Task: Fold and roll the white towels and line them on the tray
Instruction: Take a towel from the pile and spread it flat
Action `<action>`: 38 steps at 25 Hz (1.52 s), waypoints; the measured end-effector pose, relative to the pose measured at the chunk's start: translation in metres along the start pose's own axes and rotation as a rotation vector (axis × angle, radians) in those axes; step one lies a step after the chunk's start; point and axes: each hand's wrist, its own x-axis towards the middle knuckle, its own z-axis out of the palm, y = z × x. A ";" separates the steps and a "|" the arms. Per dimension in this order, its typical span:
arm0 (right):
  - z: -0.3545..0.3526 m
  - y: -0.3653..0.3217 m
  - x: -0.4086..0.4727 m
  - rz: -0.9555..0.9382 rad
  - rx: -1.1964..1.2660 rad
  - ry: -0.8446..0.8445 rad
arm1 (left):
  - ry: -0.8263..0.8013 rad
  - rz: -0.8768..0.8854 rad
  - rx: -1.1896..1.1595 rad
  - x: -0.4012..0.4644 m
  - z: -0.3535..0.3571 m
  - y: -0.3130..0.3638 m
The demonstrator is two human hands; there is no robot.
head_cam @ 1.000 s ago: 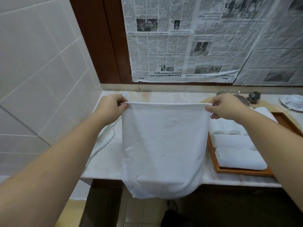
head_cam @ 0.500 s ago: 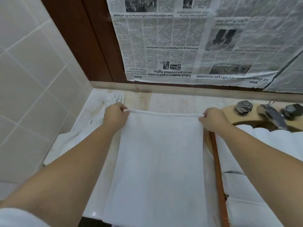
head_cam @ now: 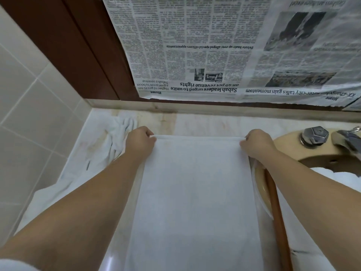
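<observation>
Pinching towel (head_cam: pixel 195 192) far corners w/ left hand (head_cam: pixel 139 142) & right hand (head_cam: pixel 256 143).

Matt cloth towel (head_cam: pixel 195 192); glossy wooden tray (head_cam: pixel 277 218) rim; shiny metal tap (head_cam: pixel 314 134) (paper newspaper (head_cam: pixel 214 47) behind).

Left wall: pale square tiles (head_cam: pixel 29 114), left of the left hand.
Back wall: dark wood panelling (head_cam: pixel 68 45); upside-down newspaper sheets (head_cam: pixel 214 55) taped beyond both hands.
Counter: pale stained stone (head_cam: pixel 195 124).
Tap fittings: metal knob (head_cam: pixel 314 134) beyond the right hand.
</observation>
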 end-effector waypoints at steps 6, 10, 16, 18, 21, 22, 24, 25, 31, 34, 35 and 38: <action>-0.006 -0.016 0.040 0.045 0.109 0.104 | 0.065 -0.028 -0.062 0.046 0.013 0.009; -0.010 -0.025 0.057 0.069 0.162 0.110 | 0.076 -0.075 -0.094 0.070 0.017 0.018; -0.015 -0.033 0.077 0.125 0.219 0.109 | 0.073 -0.172 -0.099 0.087 0.015 0.027; -0.014 -0.034 0.080 0.165 0.243 0.096 | 0.077 -0.199 -0.078 0.091 0.015 0.029; -0.017 -0.033 0.084 0.223 0.333 0.059 | 0.071 -0.206 -0.008 0.096 0.014 0.033; -0.017 -0.032 0.084 0.232 0.366 0.055 | 0.066 -0.204 0.015 0.095 0.013 0.035; -0.017 -0.030 0.082 0.234 0.390 0.056 | 0.058 -0.207 0.011 0.091 0.016 0.037; -0.016 -0.029 0.080 0.223 0.391 0.055 | 0.074 -0.211 -0.019 0.084 0.018 0.037; -0.019 -0.020 0.058 0.071 0.447 0.016 | 0.219 0.053 -0.105 -0.065 0.054 0.056; -0.016 -0.015 0.043 -0.006 0.301 0.032 | 0.012 0.120 -0.176 -0.152 0.080 0.074; -0.016 -0.013 0.039 -0.032 0.250 0.021 | -0.067 0.139 -0.176 -0.176 0.090 0.083; -0.018 -0.010 0.025 -0.053 0.143 -0.038 | -0.262 0.190 -0.114 -0.229 0.114 0.112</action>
